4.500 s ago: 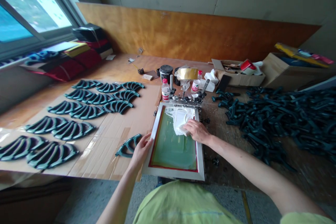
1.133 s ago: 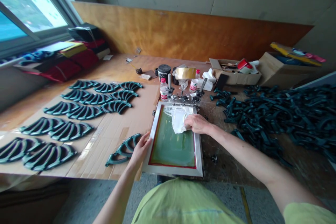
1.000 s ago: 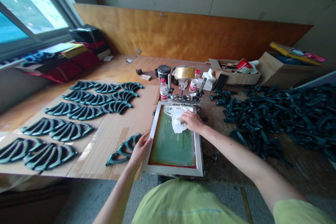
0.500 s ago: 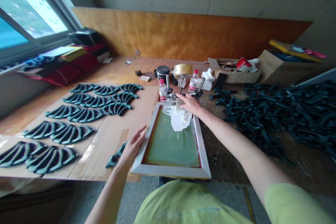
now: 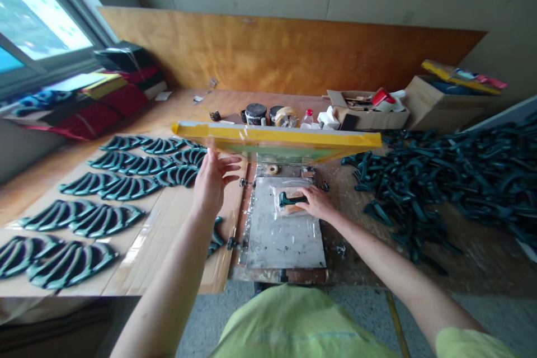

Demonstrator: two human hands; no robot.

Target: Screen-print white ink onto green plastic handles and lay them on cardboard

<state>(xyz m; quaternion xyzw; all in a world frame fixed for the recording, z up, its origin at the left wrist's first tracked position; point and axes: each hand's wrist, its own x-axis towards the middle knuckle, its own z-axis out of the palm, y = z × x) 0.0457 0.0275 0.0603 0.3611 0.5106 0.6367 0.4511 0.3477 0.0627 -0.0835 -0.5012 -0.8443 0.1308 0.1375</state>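
Left hand (image 5: pixel 212 182) open with fingers spread, just below the raised screen-printing frame (image 5: pixel 277 137); right hand (image 5: pixel 316 204) touching a dark green moulded part (image 5: pixel 291 198) on clear plastic film (image 5: pixel 289 221) atop the paint-spattered print bed (image 5: pixel 281 251); further parts lie in rows on cardboard (image 5: pixel 184 268) and heaped on the counter (image 5: pixel 188 106).
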